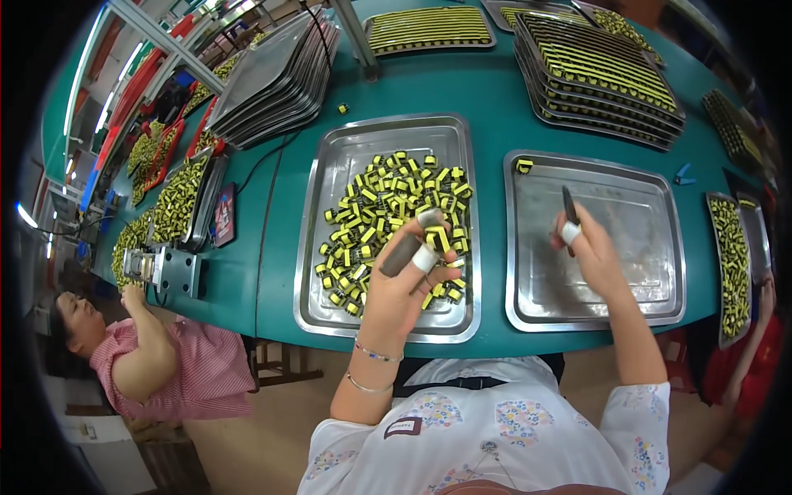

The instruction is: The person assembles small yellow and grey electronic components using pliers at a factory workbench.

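My left hand (400, 276) is above a metal tray (330, 148) heaped with small yellow-and-black parts (371, 206) that look like taped transformers. Its fingers are closed around one yellow-and-black part (439, 240). White and grey wraps cover some fingertips, and a dark grey piece (402, 255) lies along the thumb side. Over a second metal tray (528, 297), my right hand (590, 252) grips a slim dark pointed tool (568, 203); its exact kind cannot be made out. One finger has a white wrap. A single yellow-and-black part (524, 167) sits in that tray's far left corner.
Stacked trays (606, 74) of rowed parts stand far right, and stacked metal trays (276, 78) far left. A loose part (343, 108) lies behind the heaped tray. A blue tool (683, 174) rests at right. A co-worker (165, 355) sits at left, another person's arm (755, 330) at right.
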Demonstrator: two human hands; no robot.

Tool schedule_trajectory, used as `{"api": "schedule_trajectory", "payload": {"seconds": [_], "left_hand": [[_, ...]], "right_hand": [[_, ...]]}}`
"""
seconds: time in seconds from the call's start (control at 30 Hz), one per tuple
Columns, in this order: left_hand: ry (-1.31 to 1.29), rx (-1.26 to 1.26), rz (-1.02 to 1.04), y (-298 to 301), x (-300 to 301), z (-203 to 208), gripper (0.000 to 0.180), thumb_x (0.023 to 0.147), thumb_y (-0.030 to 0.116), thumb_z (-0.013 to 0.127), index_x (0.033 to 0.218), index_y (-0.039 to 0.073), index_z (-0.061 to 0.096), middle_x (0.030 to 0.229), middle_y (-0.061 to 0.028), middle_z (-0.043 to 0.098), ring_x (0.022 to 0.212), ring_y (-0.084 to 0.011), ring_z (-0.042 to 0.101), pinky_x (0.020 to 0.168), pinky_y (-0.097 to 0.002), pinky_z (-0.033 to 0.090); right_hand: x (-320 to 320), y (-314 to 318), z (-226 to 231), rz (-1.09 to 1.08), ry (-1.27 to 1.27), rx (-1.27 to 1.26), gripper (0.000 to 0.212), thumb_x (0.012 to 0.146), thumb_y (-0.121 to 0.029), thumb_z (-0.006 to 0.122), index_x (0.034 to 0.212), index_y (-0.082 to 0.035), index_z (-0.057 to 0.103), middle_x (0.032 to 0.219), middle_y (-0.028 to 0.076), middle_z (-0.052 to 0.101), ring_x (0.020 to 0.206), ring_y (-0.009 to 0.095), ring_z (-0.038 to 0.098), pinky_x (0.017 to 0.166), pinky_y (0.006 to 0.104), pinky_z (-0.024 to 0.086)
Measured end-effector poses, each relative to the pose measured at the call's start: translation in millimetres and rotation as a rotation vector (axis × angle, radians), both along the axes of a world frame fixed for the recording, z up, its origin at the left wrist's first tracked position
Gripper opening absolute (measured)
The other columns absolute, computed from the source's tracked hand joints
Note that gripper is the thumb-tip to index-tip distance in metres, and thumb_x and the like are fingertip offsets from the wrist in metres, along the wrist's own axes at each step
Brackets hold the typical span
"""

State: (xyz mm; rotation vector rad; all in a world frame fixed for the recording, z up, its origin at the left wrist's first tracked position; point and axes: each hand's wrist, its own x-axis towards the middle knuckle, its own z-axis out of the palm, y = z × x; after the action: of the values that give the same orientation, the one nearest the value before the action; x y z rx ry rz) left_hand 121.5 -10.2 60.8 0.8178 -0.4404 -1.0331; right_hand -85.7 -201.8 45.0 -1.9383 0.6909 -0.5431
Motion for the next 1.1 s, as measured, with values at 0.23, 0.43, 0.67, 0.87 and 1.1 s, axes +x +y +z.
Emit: {"api": "schedule_trajectory", "payload": {"seconds": [0.23,0.43,0.67,0.87,1.1], "left_hand": [[0.066,0.011,-0.131,3,-20,-14,0.043,0.092,0.013,0.061,0.131,0.000,0.047,0.111,-0.0146,0.060,0.087,-0.0147,0.060,0.074,-0.0285,0.052],[0.036,0.044,-0.125,0,-25,-14,0.041,0.091,0.017,0.062,0.125,-0.001,0.047,0.120,-0.0196,0.056,0.092,-0.0190,0.062,0.079,-0.0316,0.056],[0.006,0.095,-0.129,4,-26,-16,0.045,0.090,0.020,0.062,0.128,0.001,0.047,0.124,-0.0208,0.055,0.097,-0.0199,0.060,0.086,-0.0330,0.052],[-0.069,0.109,-0.140,3,-29,-11,0.049,0.092,0.021,0.059,0.132,-0.003,0.044,0.120,-0.0243,0.057,0.095,-0.0207,0.062,0.082,-0.0331,0.055],[-0.073,0.100,-0.152,5,-30,-16,0.046,0.092,0.017,0.060,0.130,-0.005,0.045,0.119,-0.0235,0.058,0.099,-0.0232,0.063,0.080,-0.0334,0.055]], "right_hand": [[-4,60,6,0.119,-0.041,-0.160,0.029,0.084,-0.006,0.054,0.110,0.005,0.055,0.093,0.014,0.056,0.086,0.027,0.056,0.079,0.0336,0.044],[7,72,4,0.133,-0.138,-0.130,0.029,0.075,-0.006,0.063,0.102,0.003,0.060,0.086,0.013,0.058,0.078,0.027,0.059,0.069,0.0337,0.046],[19,69,6,0.122,-0.141,-0.317,0.028,0.066,-0.003,0.064,0.094,-0.003,0.061,0.085,0.010,0.057,0.079,0.029,0.057,0.069,0.0374,0.047],[20,71,2,0.081,-0.113,-0.470,0.028,0.066,-0.005,0.068,0.094,-0.005,0.063,0.088,0.007,0.058,0.083,0.027,0.057,0.072,0.0383,0.047],[17,71,1,0.132,-0.127,-0.433,0.030,0.062,-0.003,0.065,0.092,-0.003,0.063,0.087,0.009,0.058,0.081,0.028,0.058,0.072,0.0386,0.047]]}}
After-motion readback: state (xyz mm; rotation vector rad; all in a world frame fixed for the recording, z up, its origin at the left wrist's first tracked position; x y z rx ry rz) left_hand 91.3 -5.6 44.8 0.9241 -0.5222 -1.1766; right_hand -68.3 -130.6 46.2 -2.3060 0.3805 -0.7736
